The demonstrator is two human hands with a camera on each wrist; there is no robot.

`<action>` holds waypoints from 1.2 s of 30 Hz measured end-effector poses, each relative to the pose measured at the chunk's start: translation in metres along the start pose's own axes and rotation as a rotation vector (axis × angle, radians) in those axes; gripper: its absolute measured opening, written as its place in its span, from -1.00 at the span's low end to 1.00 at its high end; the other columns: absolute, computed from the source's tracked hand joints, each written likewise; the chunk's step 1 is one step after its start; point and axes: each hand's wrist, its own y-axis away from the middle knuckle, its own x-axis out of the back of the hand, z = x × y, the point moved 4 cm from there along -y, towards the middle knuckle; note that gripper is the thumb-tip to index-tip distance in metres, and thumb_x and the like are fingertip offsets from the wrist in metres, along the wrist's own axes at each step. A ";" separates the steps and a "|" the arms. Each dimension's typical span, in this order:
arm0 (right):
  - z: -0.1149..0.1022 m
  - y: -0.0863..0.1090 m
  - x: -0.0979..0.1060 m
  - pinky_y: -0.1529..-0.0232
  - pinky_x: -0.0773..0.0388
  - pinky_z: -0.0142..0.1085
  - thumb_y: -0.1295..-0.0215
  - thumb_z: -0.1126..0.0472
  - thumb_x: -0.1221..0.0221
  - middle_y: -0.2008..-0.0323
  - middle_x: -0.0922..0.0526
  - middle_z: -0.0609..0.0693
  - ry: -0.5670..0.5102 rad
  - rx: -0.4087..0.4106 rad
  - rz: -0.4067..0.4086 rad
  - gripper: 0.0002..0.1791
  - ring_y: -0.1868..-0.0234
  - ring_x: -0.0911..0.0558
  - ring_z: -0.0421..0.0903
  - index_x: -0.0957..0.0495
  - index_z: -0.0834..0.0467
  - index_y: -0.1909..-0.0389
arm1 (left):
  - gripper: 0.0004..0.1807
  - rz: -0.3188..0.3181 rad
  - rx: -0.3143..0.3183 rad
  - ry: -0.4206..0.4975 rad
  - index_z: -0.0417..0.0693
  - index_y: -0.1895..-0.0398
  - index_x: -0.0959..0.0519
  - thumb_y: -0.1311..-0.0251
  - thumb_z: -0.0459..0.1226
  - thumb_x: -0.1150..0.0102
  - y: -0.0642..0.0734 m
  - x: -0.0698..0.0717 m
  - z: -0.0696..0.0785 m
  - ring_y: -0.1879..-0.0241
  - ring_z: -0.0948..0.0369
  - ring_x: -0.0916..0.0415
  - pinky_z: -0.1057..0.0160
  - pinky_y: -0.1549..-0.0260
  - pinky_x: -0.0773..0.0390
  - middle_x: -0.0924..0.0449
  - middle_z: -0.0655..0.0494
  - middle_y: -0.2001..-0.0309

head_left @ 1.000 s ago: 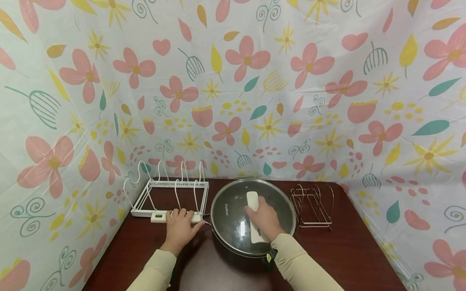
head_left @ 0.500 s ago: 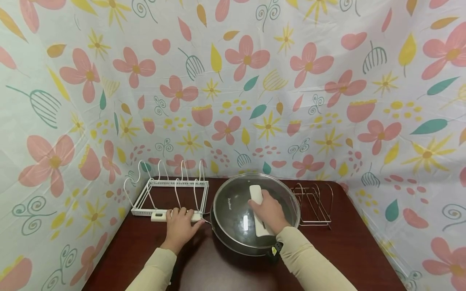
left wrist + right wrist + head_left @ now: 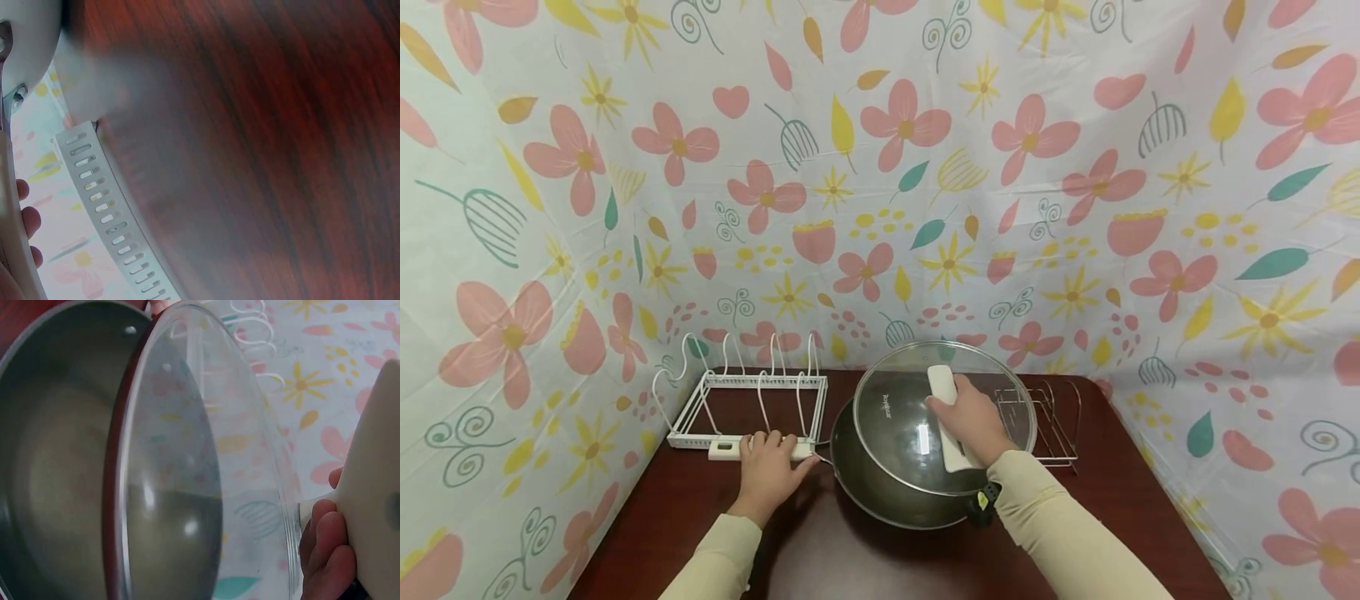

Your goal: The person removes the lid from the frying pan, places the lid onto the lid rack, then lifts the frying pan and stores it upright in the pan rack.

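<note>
A deep dark wok (image 3: pixel 880 492) stands on the table, its white handle (image 3: pixel 724 450) pointing left. My left hand (image 3: pixel 767 475) grips that handle; in the left wrist view, fingertips (image 3: pixel 31 222) curl round its far side. Above the wok a round glass lid (image 3: pixel 898 425) with a metal rim is held tilted, shifted up and to the right, so the wok's near inside shows. My right hand (image 3: pixel 973 421) holds the lid by its long white grip (image 3: pixel 942 383). The right wrist view shows the lid (image 3: pixel 175 469) apart from the wok's inside (image 3: pixel 62 462) on the near side.
A white wire rack (image 3: pixel 688 437) with upright loops stands at the back left, just behind the handle. At the back right is a smaller metal wire rack (image 3: pixel 1063 461), partly behind the lid. A flower-printed curtain (image 3: pixel 865 208) surrounds the dark wood table (image 3: pixel 1120 483).
The lid has lifted off the wok and moved up and right with my right hand, tilting and uncovering the near side. My left hand stays on the handle.
</note>
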 end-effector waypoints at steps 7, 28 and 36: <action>0.004 -0.007 0.028 0.39 -0.55 -0.18 -0.33 -0.19 -0.18 0.09 -0.67 0.19 0.045 0.017 0.009 -0.23 0.35 -0.62 0.01 -0.30 0.19 -0.40 | -0.38 0.003 -0.001 0.000 0.01 0.19 -0.63 -0.14 0.36 -0.21 0.000 -0.002 -0.001 0.08 -0.10 -0.39 -0.27 -0.15 -0.18 -0.53 0.00 0.25; 0.029 -0.013 0.116 0.46 -0.55 -0.19 -0.41 -0.21 -0.11 0.11 -0.61 0.27 0.113 0.071 0.007 -0.24 0.41 -0.62 0.01 -0.26 0.31 -0.33 | -0.37 -0.022 0.010 -0.007 0.02 0.17 -0.64 -0.15 0.37 -0.18 0.003 -0.001 0.000 0.07 -0.09 -0.39 -0.29 -0.15 -0.16 -0.53 0.01 0.25; 0.038 -0.015 0.146 0.53 -0.58 -0.21 -0.43 -0.09 -0.14 0.14 -0.59 0.35 0.107 0.131 0.044 -0.25 0.45 -0.61 0.01 -0.23 0.42 -0.34 | -0.36 -0.021 0.017 -0.003 0.00 0.14 -0.65 -0.16 0.37 -0.18 0.002 0.001 0.000 0.06 -0.08 -0.38 -0.30 -0.17 -0.15 -0.53 0.02 0.24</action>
